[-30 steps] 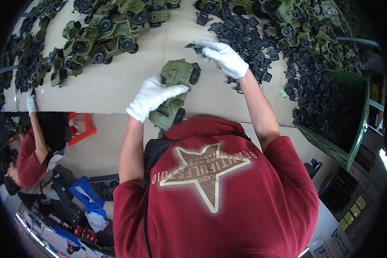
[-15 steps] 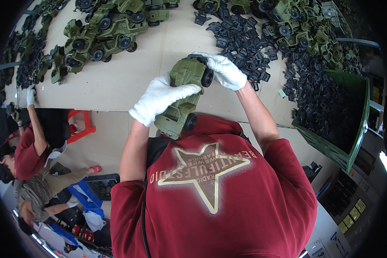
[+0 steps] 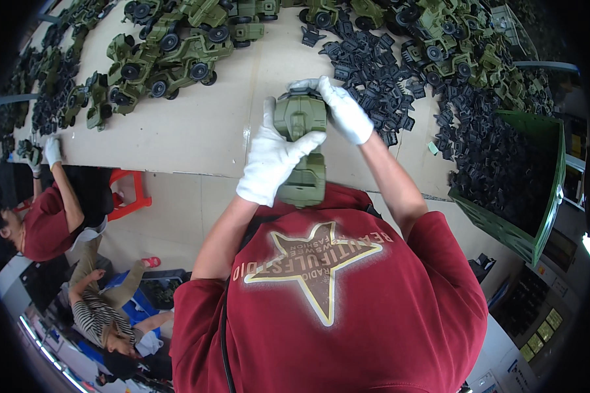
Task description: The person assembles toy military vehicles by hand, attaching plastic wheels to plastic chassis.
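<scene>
A green plastic toy jeep [image 3: 300, 121] is held above the near edge of the table, one end pointing away from me. My left hand [image 3: 269, 164], in a white glove, wraps round its left side with the thumb across its top. At the far end sits a black plastic part [image 3: 303, 93]. My gloved right hand [image 3: 347, 114] grips there, fingers bent over the black part and palm along the jeep's right side. The fingertips and how the part joins the jeep are partly hidden.
Green toy jeeps [image 3: 170, 59] lie heaped at the far left, more [image 3: 452, 46] at the far right. Loose black plastic parts [image 3: 367, 72] spread beside them. A green crate [image 3: 528, 229] of black parts tilts at the right. Co-workers sit at the left near a red stool [image 3: 134, 196].
The jeep has turned from a slant to nearly straight ahead, its wheels now out of sight. My left hand has shifted right with it; my right hand stays at the far end.
</scene>
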`<state>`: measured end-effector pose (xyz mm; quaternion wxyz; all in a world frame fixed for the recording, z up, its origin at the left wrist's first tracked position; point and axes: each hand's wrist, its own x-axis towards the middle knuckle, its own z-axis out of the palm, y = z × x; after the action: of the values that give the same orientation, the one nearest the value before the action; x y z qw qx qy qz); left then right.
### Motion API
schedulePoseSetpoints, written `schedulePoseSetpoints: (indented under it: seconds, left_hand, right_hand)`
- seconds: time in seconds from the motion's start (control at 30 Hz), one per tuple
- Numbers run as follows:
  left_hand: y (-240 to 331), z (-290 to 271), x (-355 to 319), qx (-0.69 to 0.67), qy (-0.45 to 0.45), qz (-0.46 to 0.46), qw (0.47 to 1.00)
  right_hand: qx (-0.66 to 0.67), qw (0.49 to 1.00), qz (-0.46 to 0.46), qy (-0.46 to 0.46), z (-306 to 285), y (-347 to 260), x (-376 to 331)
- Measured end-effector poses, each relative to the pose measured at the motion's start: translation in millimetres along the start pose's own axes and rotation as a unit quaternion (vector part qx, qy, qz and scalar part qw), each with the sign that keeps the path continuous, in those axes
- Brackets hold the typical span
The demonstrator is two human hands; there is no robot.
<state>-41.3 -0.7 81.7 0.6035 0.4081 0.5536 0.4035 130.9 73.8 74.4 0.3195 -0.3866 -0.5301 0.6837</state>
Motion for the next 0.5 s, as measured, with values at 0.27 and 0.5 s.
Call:
schedulePoseSetpoints:
  seconds: [0.27,0.5]
  left_hand:
    - [-12,-3,16,-0.180,-0.092,0.167,0.965]
    - [-27,2,16,0.013,0.054,0.178,0.983]
  right_hand:
    - [-0.123,0.966,-0.176,0.141,26,19,-17]
    - [-0.202,0.944,-0.168,0.200,50,20,-31]
